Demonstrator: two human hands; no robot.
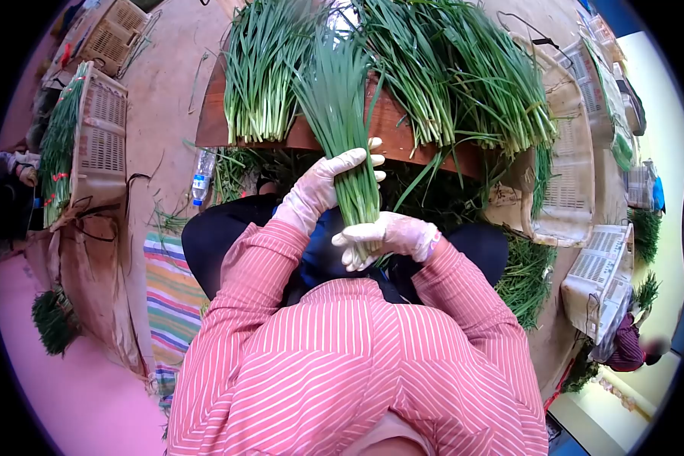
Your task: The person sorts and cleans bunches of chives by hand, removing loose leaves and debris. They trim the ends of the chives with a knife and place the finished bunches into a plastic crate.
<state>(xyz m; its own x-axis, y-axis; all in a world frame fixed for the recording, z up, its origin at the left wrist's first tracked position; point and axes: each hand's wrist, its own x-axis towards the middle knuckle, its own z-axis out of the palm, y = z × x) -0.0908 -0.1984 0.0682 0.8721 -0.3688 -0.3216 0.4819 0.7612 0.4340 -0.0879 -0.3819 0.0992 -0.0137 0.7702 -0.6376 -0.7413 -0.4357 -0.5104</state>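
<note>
A bunch of green leafy stalks (342, 99) is held upright in front of my chest, its pale ends pointing down toward me. My left hand (325, 182), in a white glove, wraps round the middle of the bunch. Lower down, my right hand (387, 237), also gloved, closes round the pale stalk ends. Behind the bunch, a brown wooden table (214, 114) bears a pile of stalks (260, 83) at the left and larger piles (463, 83) at the right.
Plastic crates stand at the left (102, 129) and right (600, 277). A tan basket (574, 167) adjoins the table. A water bottle (202, 178) and striped cloth (171, 296) lie at the left. Another person (628, 346) is at the far right; loose stalks (528, 273) cover the floor nearby.
</note>
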